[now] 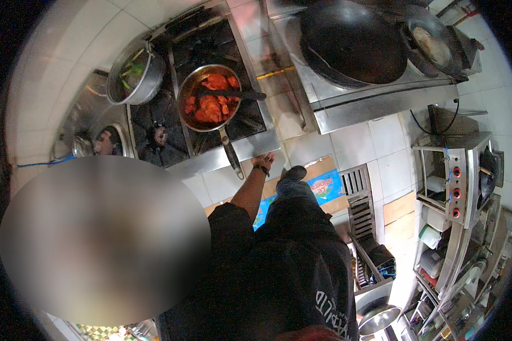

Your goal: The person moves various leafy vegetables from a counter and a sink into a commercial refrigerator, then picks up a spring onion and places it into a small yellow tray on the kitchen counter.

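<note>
My left hand (263,161), with a dark band on the wrist, is at the front edge of the gas stove (234,151), near its right corner. The fingers are partly hidden, and whether they grip anything there cannot be told. Left of the hand, the metal handle of a frying pan (209,123) sticks out over the edge, not held. Chunks of food in red sauce (209,108) fill the pan, with a dark utensil (247,94) lying across it. A metal pot (143,87) with green leaves and stalks stands behind left. My right hand is out of view.
A large black wok (354,47) and a smaller pan (431,47) sit on the steel range at the upper right. Flattened cardboard (333,183) covers tiles near my foot. A steel cooker with red knobs (461,183) stands right. A blurred area hides the lower left.
</note>
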A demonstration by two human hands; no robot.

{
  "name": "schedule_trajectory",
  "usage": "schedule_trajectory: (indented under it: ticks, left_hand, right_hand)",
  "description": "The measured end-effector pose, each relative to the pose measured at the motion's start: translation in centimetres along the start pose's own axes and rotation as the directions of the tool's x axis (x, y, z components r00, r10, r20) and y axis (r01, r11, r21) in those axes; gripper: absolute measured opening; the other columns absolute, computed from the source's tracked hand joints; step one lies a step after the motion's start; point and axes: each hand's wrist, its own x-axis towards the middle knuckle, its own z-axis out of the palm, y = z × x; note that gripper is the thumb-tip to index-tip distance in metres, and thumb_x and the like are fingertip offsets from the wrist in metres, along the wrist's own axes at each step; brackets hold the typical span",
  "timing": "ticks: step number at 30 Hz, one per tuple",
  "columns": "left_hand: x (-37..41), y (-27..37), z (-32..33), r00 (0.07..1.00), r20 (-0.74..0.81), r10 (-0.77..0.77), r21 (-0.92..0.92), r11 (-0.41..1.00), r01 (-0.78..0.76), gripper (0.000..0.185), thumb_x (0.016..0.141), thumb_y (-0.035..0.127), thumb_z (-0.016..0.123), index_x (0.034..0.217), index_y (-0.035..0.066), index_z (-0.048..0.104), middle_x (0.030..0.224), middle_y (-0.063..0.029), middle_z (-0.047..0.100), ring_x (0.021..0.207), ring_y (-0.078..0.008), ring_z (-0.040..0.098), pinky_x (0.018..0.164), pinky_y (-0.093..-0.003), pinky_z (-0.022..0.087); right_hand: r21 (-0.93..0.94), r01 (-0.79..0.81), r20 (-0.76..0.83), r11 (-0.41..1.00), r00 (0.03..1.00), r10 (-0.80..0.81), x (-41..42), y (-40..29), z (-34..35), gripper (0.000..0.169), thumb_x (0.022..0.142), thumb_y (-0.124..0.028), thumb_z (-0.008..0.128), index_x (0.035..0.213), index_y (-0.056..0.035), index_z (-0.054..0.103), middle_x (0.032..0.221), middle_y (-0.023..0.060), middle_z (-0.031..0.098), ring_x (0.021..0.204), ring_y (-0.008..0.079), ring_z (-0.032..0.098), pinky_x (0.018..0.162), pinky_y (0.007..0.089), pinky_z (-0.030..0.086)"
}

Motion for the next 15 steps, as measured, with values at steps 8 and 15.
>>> schedule_trajectory:
  ticks: [8,15]
  left_hand:
    - [-1.5,-0.1,0.3,0.999,-0.035,0.018,-0.118,0.993,-0.022,0.068,0.092,0.06,0.041,0.146,0.018,0.041,0.154,-0.0085,0.038,0.142,-0.0402,0.034,0.111,-0.0594,0.03]
    - [-2.5,0.1,0.9,0.999,0.004,0.039,0.003,0.999,-0.039,0.07,0.088,0.063,0.049,0.142,0.018,0.046,0.149,-0.0115,0.041,0.135,-0.0404,0.039,0.11,-0.0599,0.033]
  right_hand:
    - [0.036,-0.058,-0.083,0.998,0.995,0.061,1.3,-1.5,1.0,0.06,0.091,-0.058,0.062,0.107,0.0003,0.068,0.1,0.0191,0.071,0.08,0.0341,0.067,0.073,0.0466,0.053]
    - [0.057,-0.077,-0.131,0.995,0.988,0.084,1.6,-2.6,0.9,0.065,0.091,-0.062,0.06,0.1,0.0011,0.071,0.093,0.0195,0.072,0.074,0.0347,0.066,0.07,0.0491,0.052]
